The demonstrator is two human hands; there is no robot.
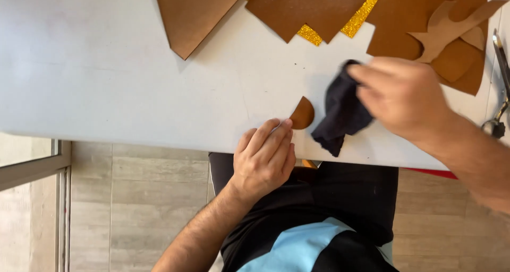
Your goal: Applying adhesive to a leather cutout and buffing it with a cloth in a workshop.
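Head view: right hand [406, 94] grips a dark cloth [341, 113] just beside the brown leather piece [303, 114] pinned under left hand [264, 158] fingertips.

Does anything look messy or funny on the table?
A little. The brown sheets lie in a crooked, overlapping heap at the far edge, with a glittery gold sheet poking out underneath. The left hand presses a small brown piece; the right hand holds a dark cloth.

Bright even daylight, soft shadows — right hand [404, 94] motion-blurred, tabletop [106, 65] slightly glary
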